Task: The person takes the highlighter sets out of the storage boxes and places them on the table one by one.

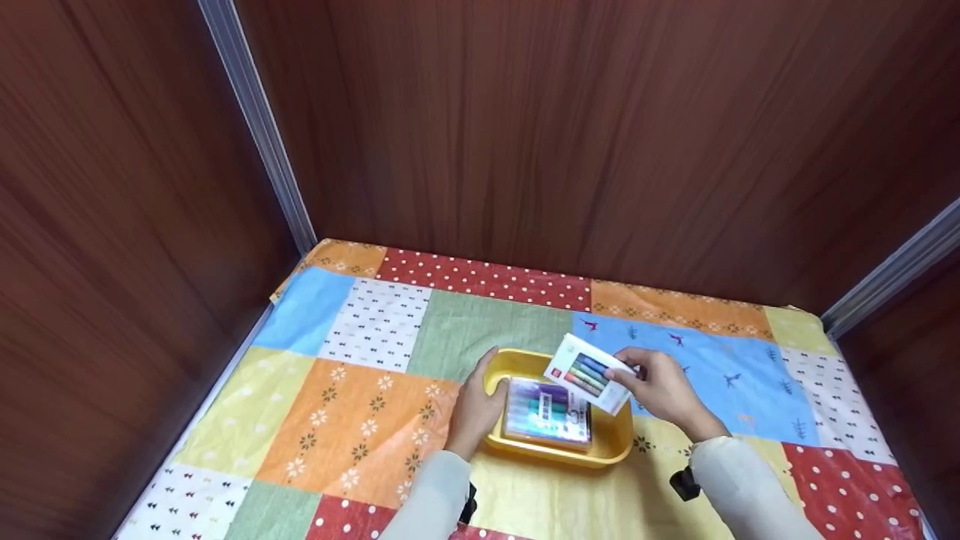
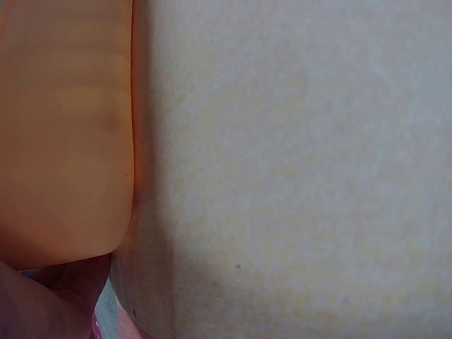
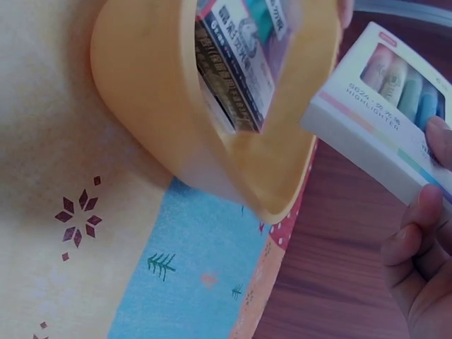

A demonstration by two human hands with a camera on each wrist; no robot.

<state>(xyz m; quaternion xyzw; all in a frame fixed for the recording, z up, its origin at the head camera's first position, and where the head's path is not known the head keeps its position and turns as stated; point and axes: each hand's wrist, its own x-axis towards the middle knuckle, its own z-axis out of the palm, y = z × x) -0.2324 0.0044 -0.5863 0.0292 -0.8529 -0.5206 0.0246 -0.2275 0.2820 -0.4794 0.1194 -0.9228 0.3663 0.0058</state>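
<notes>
In the head view a yellow plastic basin (image 1: pixel 551 454) stands on the patchwork cloth. My left hand (image 1: pixel 477 405) grips its left rim, thumb on the inside and fingers along the outer wall. Inside the basin lies a clear pack of pens (image 1: pixel 546 412) with purple and teal colours. Over the basin's right side my right hand (image 1: pixel 661 386) pinches a white highlighter box (image 1: pixel 589 375) by one end, tilted. The right wrist view shows the printing and window of this highlighter box (image 3: pixel 378 113), held between thumb and fingers. Basin wall (image 2: pixel 63 155) fills the left wrist view's left edge.
A patchwork tablecloth (image 1: pixel 360 427) covers the table. Brown wood-grain panels (image 1: pixel 487 150) rise behind and at both sides, with metal strips (image 1: pixel 259 112) at the corners. Dark wristbands (image 1: pixel 684 484) sit at the sleeves.
</notes>
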